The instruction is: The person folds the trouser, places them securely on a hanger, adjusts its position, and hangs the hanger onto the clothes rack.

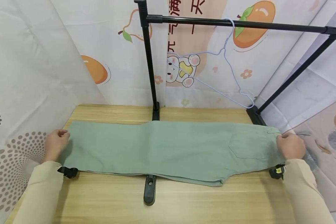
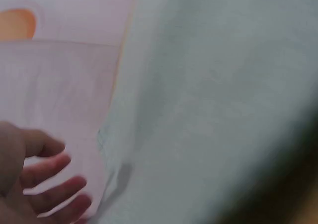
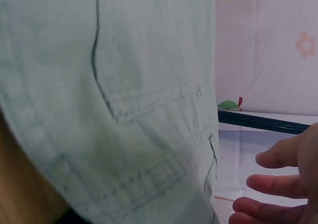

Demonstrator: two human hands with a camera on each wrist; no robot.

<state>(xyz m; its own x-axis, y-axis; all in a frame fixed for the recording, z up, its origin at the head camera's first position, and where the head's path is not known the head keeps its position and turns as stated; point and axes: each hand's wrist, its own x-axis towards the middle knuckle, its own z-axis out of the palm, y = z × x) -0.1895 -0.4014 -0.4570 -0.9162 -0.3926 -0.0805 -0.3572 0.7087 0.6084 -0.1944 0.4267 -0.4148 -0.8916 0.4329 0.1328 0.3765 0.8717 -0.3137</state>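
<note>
Sage-green trousers (image 1: 182,149), folded lengthwise, lie flat across the wooden table with the leg ends at left and the waist at right. My left hand (image 1: 57,144) is beside the leg ends; in the left wrist view its fingers (image 2: 54,194) are spread and loosely bent with nothing between them. By the waistband is my right hand (image 1: 291,146). The right wrist view shows its fingers (image 3: 271,186) apart and holding nothing, near the stitched back pocket (image 3: 154,50). Whether either hand touches the cloth is hard to tell.
A black rack stands behind, its crossbar (image 1: 196,21) bearing a light-blue wire hanger (image 1: 225,51). One rack foot (image 1: 149,191) runs under the trousers and sticks out in front; another foot (image 1: 256,115) is at back right. Printed curtains (image 1: 123,93) enclose the wooden table (image 1: 184,205).
</note>
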